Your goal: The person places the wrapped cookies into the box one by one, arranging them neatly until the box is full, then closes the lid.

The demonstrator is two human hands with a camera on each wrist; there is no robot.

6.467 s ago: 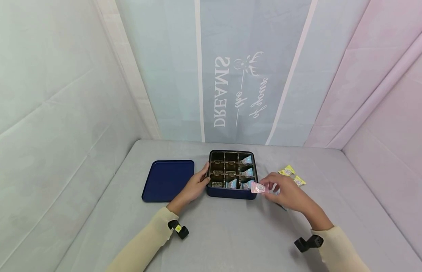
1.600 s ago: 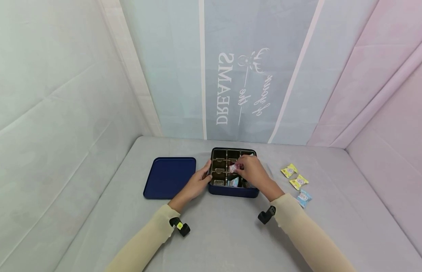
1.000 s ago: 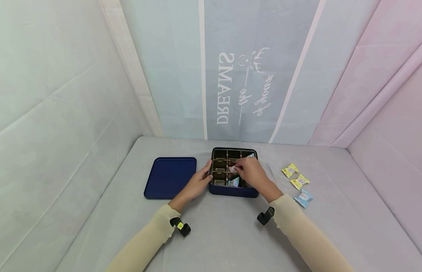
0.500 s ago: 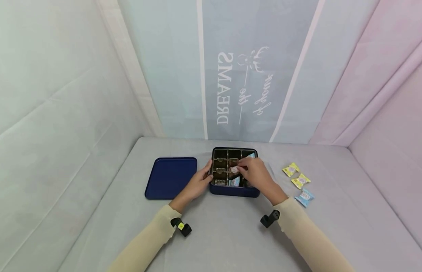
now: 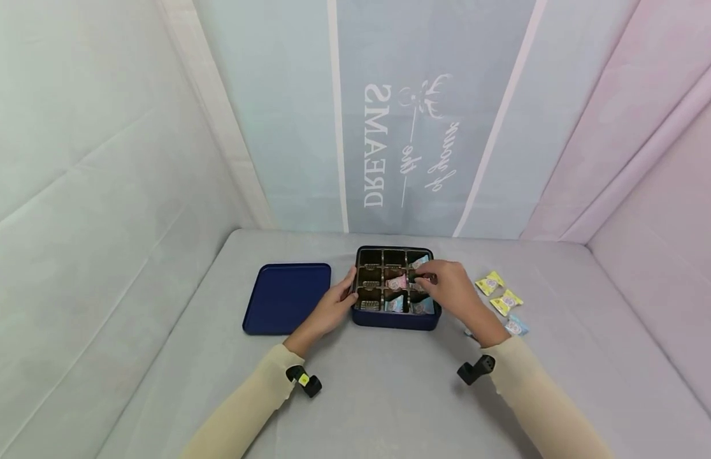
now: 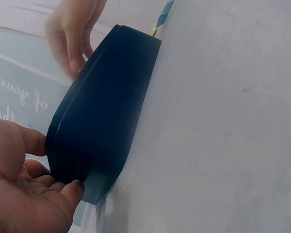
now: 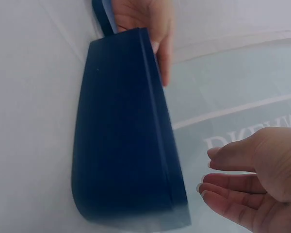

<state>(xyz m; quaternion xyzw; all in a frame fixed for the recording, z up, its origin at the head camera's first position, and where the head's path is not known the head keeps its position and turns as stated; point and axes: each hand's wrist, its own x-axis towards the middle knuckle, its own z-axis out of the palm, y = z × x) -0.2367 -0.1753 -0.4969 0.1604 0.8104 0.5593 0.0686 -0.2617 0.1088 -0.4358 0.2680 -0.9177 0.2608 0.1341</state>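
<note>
A dark blue box (image 5: 395, 320) with a divided insert stands on the table. My left hand (image 5: 329, 310) grips its left side, thumb at the rim and fingers against the wall, as the left wrist view shows. My right hand (image 5: 452, 290) hovers over the box's right side, thumb and fingers apart with nothing between them in the right wrist view. A pink wrapped candy (image 5: 397, 283) lies in the centre compartment. Blue wrapped candies sit in the front middle (image 5: 395, 304), front right (image 5: 422, 306) and back right compartments; the hand partly covers the middle right one.
A flat dark blue lid (image 5: 287, 299) lies left of the box. To the right are two yellow wrapped candies (image 5: 506, 302) and a blue wrapped candy (image 5: 516, 326), with another partly hidden under my right wrist. Fabric walls surround the table's back and sides.
My right hand carried the pink candy from the box's right front corner into the centre compartment, let it go, and has moved right. The left hand keeps its hold on the box.
</note>
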